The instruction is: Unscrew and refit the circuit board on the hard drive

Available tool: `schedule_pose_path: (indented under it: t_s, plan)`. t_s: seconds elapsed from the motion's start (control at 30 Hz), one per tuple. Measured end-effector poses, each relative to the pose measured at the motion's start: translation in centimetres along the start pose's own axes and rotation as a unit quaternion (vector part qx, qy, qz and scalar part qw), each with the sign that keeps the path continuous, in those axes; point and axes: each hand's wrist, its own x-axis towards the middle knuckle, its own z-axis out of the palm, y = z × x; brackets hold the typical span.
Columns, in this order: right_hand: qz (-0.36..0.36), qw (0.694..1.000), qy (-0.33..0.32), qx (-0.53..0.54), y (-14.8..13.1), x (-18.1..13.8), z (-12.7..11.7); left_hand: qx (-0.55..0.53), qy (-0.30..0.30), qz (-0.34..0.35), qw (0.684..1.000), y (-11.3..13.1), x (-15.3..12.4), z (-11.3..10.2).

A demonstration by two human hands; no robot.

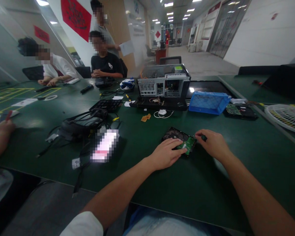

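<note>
The hard drive (173, 133) lies on the tabletop (177, 190), long axis 10-to-4 o'clock, green board (187, 143) toward 4. Your left hand (165, 153) rests on it, fingers spread; your right hand (213, 141) pinches a dark piece (204, 138).

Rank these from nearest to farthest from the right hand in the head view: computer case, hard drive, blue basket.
From the right hand:
1. Hard drive: just left, at its fingertips.
2. Blue basket: beyond the hand.
3. Computer case: beyond and farther left.
</note>
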Motion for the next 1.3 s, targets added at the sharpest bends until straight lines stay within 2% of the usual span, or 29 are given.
schedule_pose_path:
  t_s: [0.27,0.5,0.67,0.73,0.9,1.07,1.17,1.3]
  plan:
    - [-0.012,0.999,-0.023,0.023,-1.0,-0.1,-0.6,-0.001,-0.005,-0.001,1.000,0.1,0.2,-0.1]
    - [0.080,0.989,-0.063,-0.104,0.3,-0.2,-0.2,-0.010,-0.006,-0.007,1.000,0.2,0.2,-0.2]
    - [0.086,0.987,-0.070,-0.114,1.0,-0.1,0.3,-0.008,-0.007,-0.010,1.000,0.3,0.2,-0.1]
    - [0.090,0.990,-0.049,-0.102,0.9,-0.1,0.1,-0.011,-0.003,-0.012,1.000,0.3,0.2,-0.1]
    - [0.123,0.985,0.117,0.007,0.3,-0.4,-2.8,-0.022,-0.006,-0.012,1.000,0.2,0.2,-0.2]
    - [0.129,0.955,0.218,0.153,-1.0,-0.7,-5.4,-0.024,-0.003,-0.012,1.000,0.3,0.2,-0.3]
    - [0.125,0.942,0.226,0.213,-1.7,-0.8,-5.3,-0.027,-0.004,-0.013,1.000,0.3,0.2,-0.2]
    - [0.147,0.927,0.140,0.316,-2.4,-0.8,-4.2,-0.028,-0.004,-0.014,0.999,0.3,0.2,-0.2]
